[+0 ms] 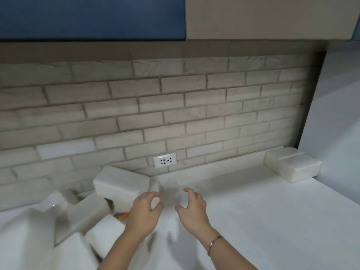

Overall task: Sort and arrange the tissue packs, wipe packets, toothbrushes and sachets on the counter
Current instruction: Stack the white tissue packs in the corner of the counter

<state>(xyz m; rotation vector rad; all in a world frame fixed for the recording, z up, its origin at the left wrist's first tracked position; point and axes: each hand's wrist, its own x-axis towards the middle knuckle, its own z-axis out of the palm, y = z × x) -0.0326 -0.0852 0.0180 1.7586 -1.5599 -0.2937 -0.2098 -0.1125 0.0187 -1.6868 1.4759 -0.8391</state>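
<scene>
Over the middle of the white desk [263,221], the left hand [145,213] and right hand [191,209] hover side by side, fingers [153,194] loosely curled, apart, holding nothing. Two tissue packs [292,165] sit together in the back right corner. Another tissue pack [120,181] lies by the back edge, just left of the hands. More white packs [105,232] are heaped toward the front left. A small orange item [122,216] among them is too blurred to name.

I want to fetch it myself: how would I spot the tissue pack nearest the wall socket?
Find the brick wall behind the counter, then the white socket low on it. Just left of and below the socket lies a white tissue pack. Unlike the two packs squared in the right corner, it sits askew.
</scene>
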